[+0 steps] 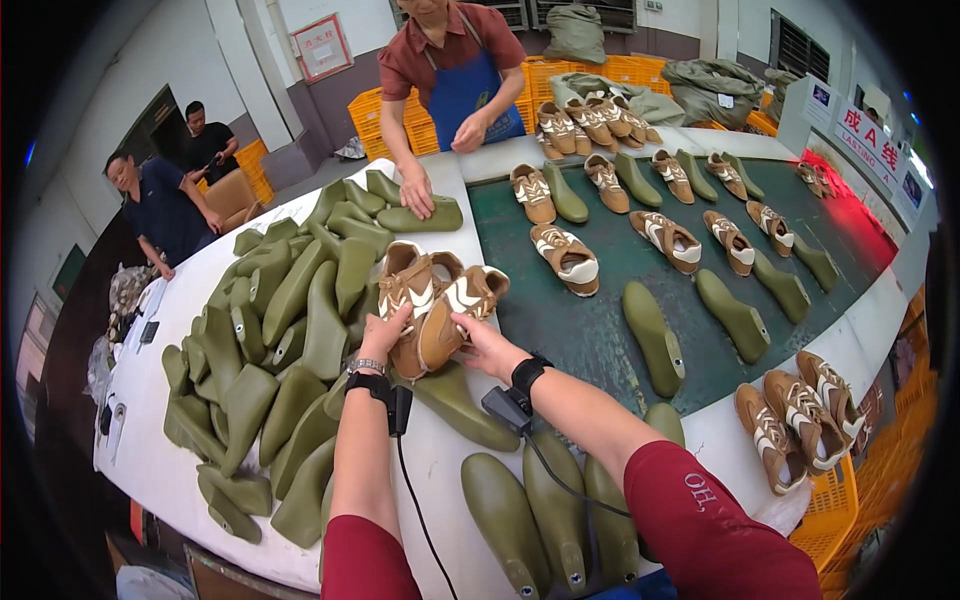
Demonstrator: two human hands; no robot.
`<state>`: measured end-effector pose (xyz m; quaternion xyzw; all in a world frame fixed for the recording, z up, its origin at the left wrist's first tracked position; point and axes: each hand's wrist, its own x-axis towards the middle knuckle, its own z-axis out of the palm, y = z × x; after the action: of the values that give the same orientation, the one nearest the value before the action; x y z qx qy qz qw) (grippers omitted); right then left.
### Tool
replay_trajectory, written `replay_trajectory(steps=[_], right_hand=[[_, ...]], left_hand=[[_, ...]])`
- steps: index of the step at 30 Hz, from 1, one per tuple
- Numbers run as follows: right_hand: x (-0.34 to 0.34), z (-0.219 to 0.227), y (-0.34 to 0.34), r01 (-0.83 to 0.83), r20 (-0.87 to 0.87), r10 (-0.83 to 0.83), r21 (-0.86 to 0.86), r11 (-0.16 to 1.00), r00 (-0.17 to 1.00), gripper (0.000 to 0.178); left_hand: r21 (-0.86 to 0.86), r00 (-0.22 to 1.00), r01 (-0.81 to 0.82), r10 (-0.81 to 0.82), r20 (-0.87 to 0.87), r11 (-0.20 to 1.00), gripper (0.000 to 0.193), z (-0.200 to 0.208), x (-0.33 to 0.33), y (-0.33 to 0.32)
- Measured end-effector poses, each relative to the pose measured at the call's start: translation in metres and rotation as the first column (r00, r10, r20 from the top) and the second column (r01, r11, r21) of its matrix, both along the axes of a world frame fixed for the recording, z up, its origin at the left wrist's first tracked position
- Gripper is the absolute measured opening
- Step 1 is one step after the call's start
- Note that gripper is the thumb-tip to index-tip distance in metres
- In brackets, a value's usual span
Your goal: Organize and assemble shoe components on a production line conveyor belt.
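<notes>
Several brown and white sneakers (445, 325) are bunched together between my hands, above the near part of the white table. My left hand (383, 338) grips them from the left, its thumb against a shoe's side. On the right, my right hand (489, 348) has its fingers wrapped around the front sneaker's toe end. The shoes partly hide one another and some of my fingertips. Under them and to the left lies a big heap of olive green shoe lasts (325, 325). Another last (465, 408) rests just below the sneakers.
A green conveyor belt (540, 330) carries sneakers and lasts to the right. Three sneakers (800, 420) stand on the white edge (720, 440). Across the table, a co-worker in a blue apron (470, 95) touches a last (420, 216). Yellow crates (625, 70) stand behind.
</notes>
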<state>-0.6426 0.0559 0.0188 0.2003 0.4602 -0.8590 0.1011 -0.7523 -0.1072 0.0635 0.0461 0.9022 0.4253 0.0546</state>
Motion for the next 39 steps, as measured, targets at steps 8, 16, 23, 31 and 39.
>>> replay_trajectory(steps=[8, 16, 23, 31, 39], right_hand=[[0.008, -0.013, 0.003, 0.006, -0.137, -0.066, -0.400, 0.917, 0.988, 0.068], [0.080, 0.046, 0.022, -0.041, -0.130, -0.015, -0.418, 0.908, 0.991, 0.064], [0.241, 0.156, 0.085, 0.033, -0.424, 0.053, 0.193, 0.981, 0.904, 0.041], [0.483, 0.155, 0.235, 0.826, -0.707, -0.429, 0.460, 0.327, 0.563, 0.038], [0.561, 0.168, 0.215, 0.341, -0.357, 0.230, 0.934, 0.109, 0.905, 0.026]], left_hand=[[0.650, 0.831, 0.154, -0.453, 0.322, 0.744, 0.045, -0.021, 0.002, 0.021], [0.749, 0.913, 0.215, -0.402, 0.075, 0.627, 0.032, 0.036, 0.073, 0.023], [0.733, 0.741, 0.464, -0.671, -0.013, 0.498, 0.045, 0.168, 0.210, 0.026], [-0.377, 0.207, 0.849, -0.891, -0.405, 0.369, 0.030, 0.223, 0.323, 0.079], [-0.836, -0.446, 0.488, -0.895, 0.008, -0.251, 0.036, 0.166, 0.424, 0.184]])
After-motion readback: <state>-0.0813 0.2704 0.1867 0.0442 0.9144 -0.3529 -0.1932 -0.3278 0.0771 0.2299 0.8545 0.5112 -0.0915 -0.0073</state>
